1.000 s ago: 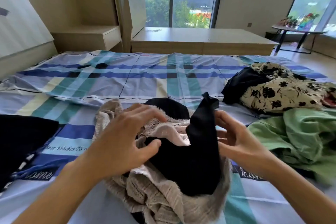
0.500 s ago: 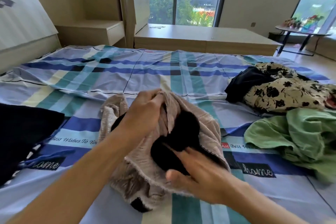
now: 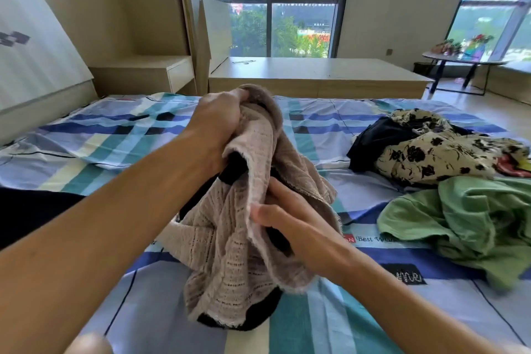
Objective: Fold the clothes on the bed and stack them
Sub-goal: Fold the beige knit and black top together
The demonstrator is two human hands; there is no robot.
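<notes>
A beige knitted garment [image 3: 230, 261] with a black lining hangs bunched above the plaid bed sheet [image 3: 330, 129]. My left hand [image 3: 218, 121] grips its top edge and holds it raised. My right hand [image 3: 290, 227] reaches into a lower fold, thumb on the outside and fingers tucked in the cloth. A crumpled green garment [image 3: 465, 218] lies on the right. Behind it lies a cream garment with black flowers [image 3: 436, 155] and a black piece [image 3: 379, 141].
A dark garment [image 3: 31, 213] lies at the left edge of the bed. A leaning headboard panel [image 3: 37, 46] stands at far left. Beyond the bed are a low wooden platform [image 3: 316, 72], a nightstand [image 3: 149, 72] and a round side table [image 3: 462, 57].
The left hand has lifted the beige garment's top higher off the bed. The right hand has moved from pressing on the black lining to gripping a lower fold.
</notes>
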